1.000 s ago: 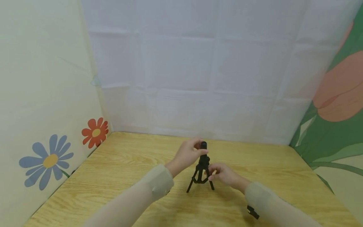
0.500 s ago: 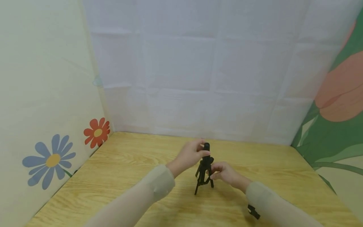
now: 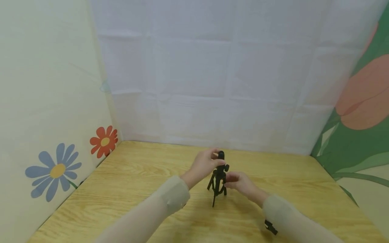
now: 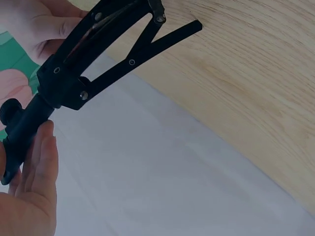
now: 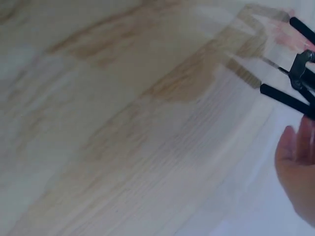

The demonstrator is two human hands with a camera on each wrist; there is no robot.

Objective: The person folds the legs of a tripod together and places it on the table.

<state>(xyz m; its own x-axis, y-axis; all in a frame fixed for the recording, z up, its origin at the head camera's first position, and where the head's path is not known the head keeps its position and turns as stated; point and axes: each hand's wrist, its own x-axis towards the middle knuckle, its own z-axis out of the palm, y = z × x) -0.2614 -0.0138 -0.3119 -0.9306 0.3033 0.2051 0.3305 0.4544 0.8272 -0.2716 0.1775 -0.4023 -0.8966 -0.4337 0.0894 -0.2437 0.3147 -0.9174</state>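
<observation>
A small black tripod (image 3: 217,180) stands upright over the wooden table, its legs spread, with one leg toward me. My left hand (image 3: 203,166) grips its upper column, thumb on the near side and fingers behind. The left wrist view shows the tripod (image 4: 60,87) large, with a round knob (image 4: 11,111) on the column and hinged braces on the legs. My right hand (image 3: 241,184) pinches a leg on the right side. In the right wrist view that hand (image 5: 298,172) is at the frame's edge, just by a tripod leg (image 5: 285,100).
A small black clip-like piece (image 3: 270,227) lies on the wood-grain table (image 3: 136,168) beside the right sleeve. A white cloth (image 3: 188,74) hangs behind the table. Flower-patterned panels (image 3: 45,111) flank both sides.
The tripod has turned about its upright axis, so one leg now points toward me and the knob shows at right. Both hands stay on it, nearly in place.
</observation>
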